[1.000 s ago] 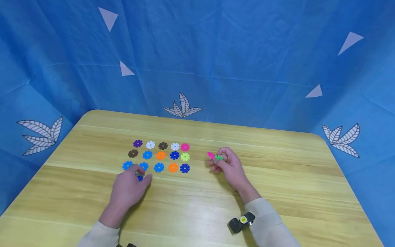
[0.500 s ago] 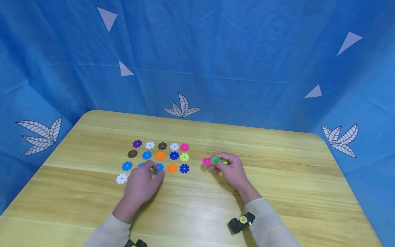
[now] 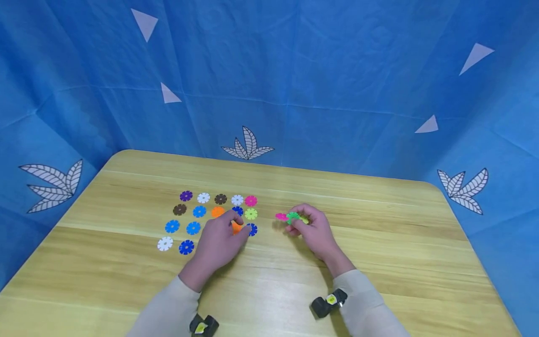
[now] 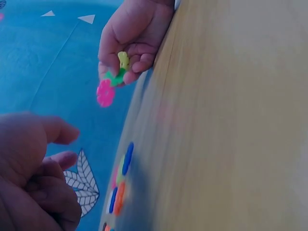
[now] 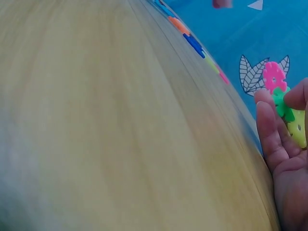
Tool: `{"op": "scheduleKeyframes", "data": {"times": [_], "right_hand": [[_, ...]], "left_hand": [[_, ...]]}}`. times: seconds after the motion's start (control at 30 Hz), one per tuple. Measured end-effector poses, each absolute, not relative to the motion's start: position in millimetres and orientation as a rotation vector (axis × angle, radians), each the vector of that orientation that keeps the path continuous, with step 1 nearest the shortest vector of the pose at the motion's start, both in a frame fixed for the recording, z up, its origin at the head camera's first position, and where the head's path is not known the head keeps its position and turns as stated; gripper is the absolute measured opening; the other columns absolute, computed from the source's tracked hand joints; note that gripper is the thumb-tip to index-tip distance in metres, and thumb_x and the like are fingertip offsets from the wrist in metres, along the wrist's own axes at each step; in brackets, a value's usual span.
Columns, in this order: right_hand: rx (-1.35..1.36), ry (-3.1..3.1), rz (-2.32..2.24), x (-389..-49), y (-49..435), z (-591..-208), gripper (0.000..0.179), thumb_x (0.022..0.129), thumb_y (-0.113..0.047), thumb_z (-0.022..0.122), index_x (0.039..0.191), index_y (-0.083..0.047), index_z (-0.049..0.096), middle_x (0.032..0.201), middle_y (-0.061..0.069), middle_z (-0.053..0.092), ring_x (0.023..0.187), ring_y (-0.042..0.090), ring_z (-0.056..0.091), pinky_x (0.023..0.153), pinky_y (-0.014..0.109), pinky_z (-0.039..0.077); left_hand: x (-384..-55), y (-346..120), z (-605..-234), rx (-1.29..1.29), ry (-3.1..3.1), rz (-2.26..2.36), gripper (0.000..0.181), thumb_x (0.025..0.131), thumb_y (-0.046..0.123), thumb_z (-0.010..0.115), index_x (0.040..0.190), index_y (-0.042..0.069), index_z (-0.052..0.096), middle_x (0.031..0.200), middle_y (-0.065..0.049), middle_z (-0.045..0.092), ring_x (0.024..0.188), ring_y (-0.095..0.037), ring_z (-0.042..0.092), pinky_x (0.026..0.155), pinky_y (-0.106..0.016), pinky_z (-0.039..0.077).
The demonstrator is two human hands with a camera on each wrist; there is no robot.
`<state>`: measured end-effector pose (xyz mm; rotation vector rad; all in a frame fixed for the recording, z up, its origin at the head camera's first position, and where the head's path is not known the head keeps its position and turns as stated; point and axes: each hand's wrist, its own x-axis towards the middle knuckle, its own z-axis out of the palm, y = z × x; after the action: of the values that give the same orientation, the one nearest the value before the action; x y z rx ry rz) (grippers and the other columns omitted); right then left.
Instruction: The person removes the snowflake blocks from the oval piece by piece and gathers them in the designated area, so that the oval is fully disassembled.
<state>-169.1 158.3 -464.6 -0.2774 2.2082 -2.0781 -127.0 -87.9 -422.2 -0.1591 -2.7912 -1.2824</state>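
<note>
My right hand (image 3: 309, 227) pinches a green notched plastic disc (image 3: 292, 217) between thumb and fingers, above the table. Linked to it are a pink disc (image 5: 274, 77) on the outer side and a yellow disc (image 5: 297, 129) toward the palm. My left hand (image 3: 221, 238) hovers over the laid-out discs, fingers loosely bent, thumb and forefinger apart with nothing between them. Beyond its fingertips, an orange disc (image 3: 237, 228) and a dark blue disc (image 3: 252, 229) lie partly covered. One light blue disc's place in that row is hidden behind the hand.
Several flat discs lie in rows on the wooden table (image 3: 379, 224), among them a purple one (image 3: 186, 195), a lime one (image 3: 251, 214) and a white one (image 3: 165, 243). A dark blue disc (image 3: 186, 247) sits at the near row. Blue cloth (image 3: 337, 93) hangs behind the table.
My left hand has moved right across the rows, uncovering the white and dark blue discs at the near left. The right hand stays nearly in place, its linked discs turned and slightly shifted.
</note>
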Motion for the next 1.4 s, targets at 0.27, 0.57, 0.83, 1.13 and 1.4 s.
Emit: {"op": "scheduleKeyframes", "data": {"times": [0.27, 0.57, 0.83, 1.13, 1.4], "right_hand": [[-0.339, 2.199, -2.082, -169, 158, -465, 0.013, 0.092, 0.009, 0.058, 0.098, 0.006, 0.069, 0.093, 0.020, 0.067, 0.076, 0.031, 0.069, 0.071, 0.042, 0.058], [-0.351, 2.162, -2.127, -170, 158, -467, 0.010, 0.091, 0.010, 0.055, 0.095, 0.008, 0.063, 0.088, 0.025, 0.066, 0.074, 0.028, 0.069, 0.069, 0.041, 0.058], [-0.378, 2.183, -2.094, -171, 160, -467, 0.006, 0.094, 0.008, 0.054, 0.095, 0.006, 0.060, 0.086, 0.024, 0.065, 0.074, 0.030, 0.069, 0.067, 0.038, 0.058], [-0.415, 2.166, -2.099, -172, 162, -469, 0.008, 0.092, 0.009, 0.057, 0.093, 0.007, 0.065, 0.096, 0.020, 0.063, 0.078, 0.025, 0.064, 0.072, 0.040, 0.058], [-0.424, 2.187, -2.075, -173, 162, -468, 0.008, 0.091, 0.008, 0.059, 0.091, 0.006, 0.067, 0.094, 0.019, 0.065, 0.079, 0.025, 0.065, 0.074, 0.041, 0.058]], "left_hand": [[-141, -68, -419, -0.234, -2.802, -1.424, 0.019, 0.089, 0.021, 0.075, 0.099, 0.008, 0.065, 0.051, 0.006, 0.033, 0.043, -0.010, 0.028, 0.042, -0.025, 0.023], [-149, -51, -419, -0.306, -2.864, -1.506, 0.026, 0.090, 0.024, 0.075, 0.106, 0.007, 0.065, 0.052, 0.004, 0.037, 0.043, -0.011, 0.031, 0.042, -0.025, 0.024], [-154, -41, -420, -0.338, -2.884, -1.527, 0.033, 0.090, 0.028, 0.074, 0.114, 0.007, 0.064, 0.054, 0.004, 0.037, 0.044, -0.011, 0.031, 0.042, -0.025, 0.024], [-161, -34, -424, -0.456, -2.912, -1.593, 0.046, 0.088, 0.033, 0.077, 0.125, 0.008, 0.065, 0.051, 0.006, 0.034, 0.042, -0.011, 0.029, 0.040, -0.024, 0.022], [-162, -32, -427, -0.524, -2.867, -1.560, 0.039, 0.087, 0.031, 0.078, 0.119, 0.009, 0.070, 0.050, 0.006, 0.034, 0.041, -0.010, 0.027, 0.040, -0.023, 0.021]]}}
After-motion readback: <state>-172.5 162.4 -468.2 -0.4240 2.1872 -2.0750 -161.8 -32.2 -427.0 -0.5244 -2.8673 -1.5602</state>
